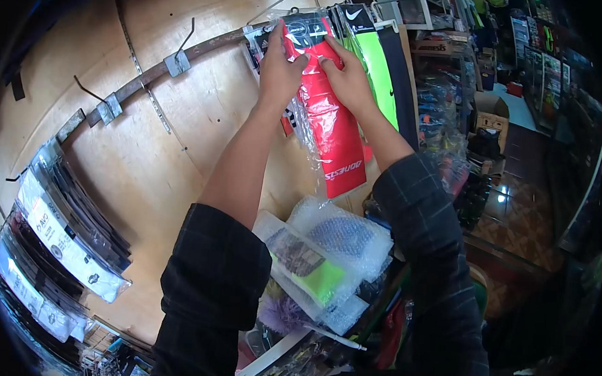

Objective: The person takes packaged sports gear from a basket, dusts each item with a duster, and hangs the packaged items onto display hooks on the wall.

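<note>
A pair of red socks point(334, 132) with white lettering hangs in clear plastic at the top of the view, under a dark header card point(308, 32). My left hand point(280, 74) grips the package's left edge near the card, thumb on the front. From the right side, my right hand point(349, 78) pinches the same package, its thumb on the red front. The top of the card is at the metal rail; whether a hook passes through it I cannot tell. Bright green socks point(377, 73) hang just right of my right hand.
Bare hooks point(178, 60) stick out from the rail point(150, 76) on the wooden wall. Packed dark and white socks point(73, 244) hang at lower left. Bubble-wrapped packages point(339, 241) lie below my hands. Crowded shelves point(441, 107) and a cardboard box point(491, 115) stand at right.
</note>
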### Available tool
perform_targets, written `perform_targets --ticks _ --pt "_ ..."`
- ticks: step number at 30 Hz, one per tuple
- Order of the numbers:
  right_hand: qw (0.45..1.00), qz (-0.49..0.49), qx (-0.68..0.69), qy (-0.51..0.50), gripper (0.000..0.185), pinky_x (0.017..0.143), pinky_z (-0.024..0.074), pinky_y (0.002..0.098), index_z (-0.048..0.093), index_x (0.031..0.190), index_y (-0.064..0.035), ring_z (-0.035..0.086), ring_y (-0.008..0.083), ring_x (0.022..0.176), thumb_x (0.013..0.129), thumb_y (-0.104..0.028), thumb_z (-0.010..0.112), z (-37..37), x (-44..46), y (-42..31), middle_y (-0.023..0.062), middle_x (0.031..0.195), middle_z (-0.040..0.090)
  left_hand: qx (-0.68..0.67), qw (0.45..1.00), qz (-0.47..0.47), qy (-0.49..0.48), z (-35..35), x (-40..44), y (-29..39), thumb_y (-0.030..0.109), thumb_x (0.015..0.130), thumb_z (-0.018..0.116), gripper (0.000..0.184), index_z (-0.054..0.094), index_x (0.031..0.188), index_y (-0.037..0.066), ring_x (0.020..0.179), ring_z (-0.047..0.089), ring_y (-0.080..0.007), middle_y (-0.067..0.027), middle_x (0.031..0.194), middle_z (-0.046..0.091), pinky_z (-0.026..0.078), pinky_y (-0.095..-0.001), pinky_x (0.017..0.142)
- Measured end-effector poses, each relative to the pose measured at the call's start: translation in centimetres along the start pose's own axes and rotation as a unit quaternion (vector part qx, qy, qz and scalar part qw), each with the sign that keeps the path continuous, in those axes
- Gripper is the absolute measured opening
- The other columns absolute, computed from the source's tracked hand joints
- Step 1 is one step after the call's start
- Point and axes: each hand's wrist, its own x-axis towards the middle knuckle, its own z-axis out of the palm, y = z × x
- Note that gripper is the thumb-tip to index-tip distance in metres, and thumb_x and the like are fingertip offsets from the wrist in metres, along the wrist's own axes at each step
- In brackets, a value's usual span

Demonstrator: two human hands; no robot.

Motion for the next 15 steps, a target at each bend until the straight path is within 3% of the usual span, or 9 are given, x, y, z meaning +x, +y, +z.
perform_targets --ticks 3,7,12,15 --pt "0.999 -0.006 0.033 -0.006 0.051 0.096 0.0487 0.0326 0.05 0.142 -0.0076 0.063 0.0252 0.112 0.093 -0.017 0.062 1.0 0.6 1.7 0.0228 0.131 0.059 0.004 0.998 -0.056 -0.005 0.3 0.2 -0.7 0.002 0.082 0.072 0.081 0.029 0.15 0.002 0.111 0.063 -0.0264 -0.0209 0.127 0.061 0.048 -0.0352 0.096" --pt "0.998 -0.015 0.053 -0.021 0.051 0.09 0.0517 0.0316 0.05 0.143 -0.0086 0.065 0.023 0.106 0.094 -0.018 0.061 1.3 1.2 2.5 0.022 0.132 0.059 0.02 0.999 -0.026 0.021 0.4 0.0 -1.1 0.001 0.082 0.072 0.08 0.029 0.15 0.001 0.108 0.064 -0.0259 -0.021 0.126 0.061 0.049 -0.0349 0.095" --pt "0.992 0.008 0.12 -0.034 0.05 0.086 0.0531 0.0294 0.051 0.142 -0.0092 0.066 0.0186 0.1 0.094 -0.018 0.062 2.0 0.6 2.5 0.02 0.128 0.062 -0.016 0.998 -0.064 0.013 0.1 -0.4 -2.6 0.001 0.082 0.071 0.076 0.032 0.147 -0.002 0.112 0.063 -0.0271 -0.0226 0.127 0.061 0.048 -0.0346 0.096" --pt "0.99 0.008 0.132 -0.057 0.049 0.088 0.0519 0.0293 0.053 0.141 -0.0093 0.065 0.0177 0.101 0.094 -0.017 0.062 3.1 0.3 3.6 0.0187 0.125 0.065 0.008 0.999 -0.032 -0.004 -0.3 -1.3 -3.7 0.001 0.08 0.071 0.082 0.026 0.149 -0.002 0.118 0.061 -0.0325 -0.0249 0.129 0.059 0.047 -0.0364 0.099"
